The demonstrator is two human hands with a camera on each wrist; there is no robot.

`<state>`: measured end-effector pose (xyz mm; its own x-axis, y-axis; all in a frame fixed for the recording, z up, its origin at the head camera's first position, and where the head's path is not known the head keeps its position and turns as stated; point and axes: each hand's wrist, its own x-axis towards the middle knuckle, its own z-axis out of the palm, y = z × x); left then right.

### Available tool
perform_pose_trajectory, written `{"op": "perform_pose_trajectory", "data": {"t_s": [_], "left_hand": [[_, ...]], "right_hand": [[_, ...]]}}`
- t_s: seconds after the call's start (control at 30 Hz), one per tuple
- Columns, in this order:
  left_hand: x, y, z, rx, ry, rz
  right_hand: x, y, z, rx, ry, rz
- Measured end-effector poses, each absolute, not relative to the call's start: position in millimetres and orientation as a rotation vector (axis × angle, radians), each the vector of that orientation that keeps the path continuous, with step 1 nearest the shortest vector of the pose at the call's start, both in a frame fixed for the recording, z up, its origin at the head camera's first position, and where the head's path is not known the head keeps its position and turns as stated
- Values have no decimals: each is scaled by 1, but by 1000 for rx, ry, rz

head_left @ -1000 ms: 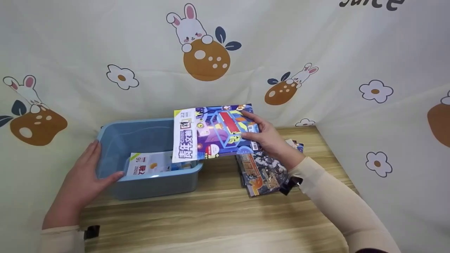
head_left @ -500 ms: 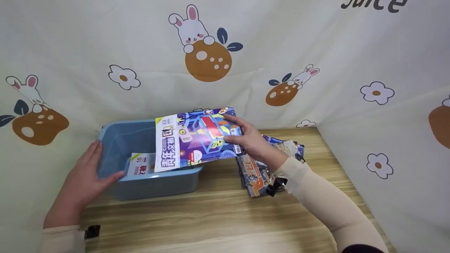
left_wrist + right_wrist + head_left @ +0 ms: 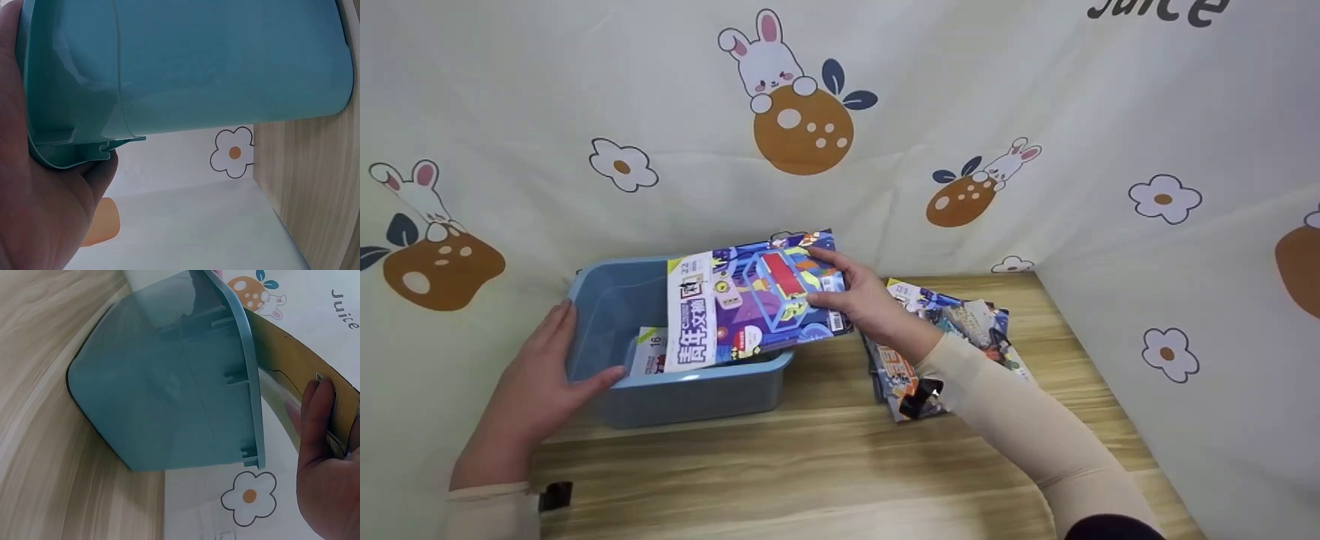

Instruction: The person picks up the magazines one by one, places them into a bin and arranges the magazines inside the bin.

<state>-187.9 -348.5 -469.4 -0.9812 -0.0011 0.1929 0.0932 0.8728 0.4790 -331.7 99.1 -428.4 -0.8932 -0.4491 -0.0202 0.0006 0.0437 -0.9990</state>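
A blue plastic bin [image 3: 690,401] stands on the wood-grain table, with a magazine [image 3: 649,351] lying inside it. My left hand [image 3: 536,375] grips the bin's left end, and in the left wrist view that hand [image 3: 39,191] wraps around the rim. Above the bin's right half, my right hand [image 3: 862,296] holds a purple magazine [image 3: 750,300] by its right edge, thumb on top. Its left part hangs over the bin opening. From the right wrist view, the fingers [image 3: 315,416] support the magazine's yellowish underside [image 3: 298,360].
Several magazines [image 3: 896,375] lie overlapping on the table to the right of the bin, partly hidden by my right forearm. A patterned cloth [image 3: 840,202] hangs behind and along the sides. Wood-grain table surface [image 3: 780,480] extends in front of the bin.
My right hand has carried the purple magazine leftward from beside the bin to over its opening, uncovering more of the loose magazines. The left hand stays in place on the bin.
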Motion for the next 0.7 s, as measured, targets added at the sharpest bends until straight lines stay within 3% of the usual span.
{"op": "perform_pose_trajectory", "data": {"t_s": [0.7], "left_hand": [[-187,-349,-470,-52,-2890,-732]], "right_hand": [[-327,51,-432,-613,2060,-1827]]}}
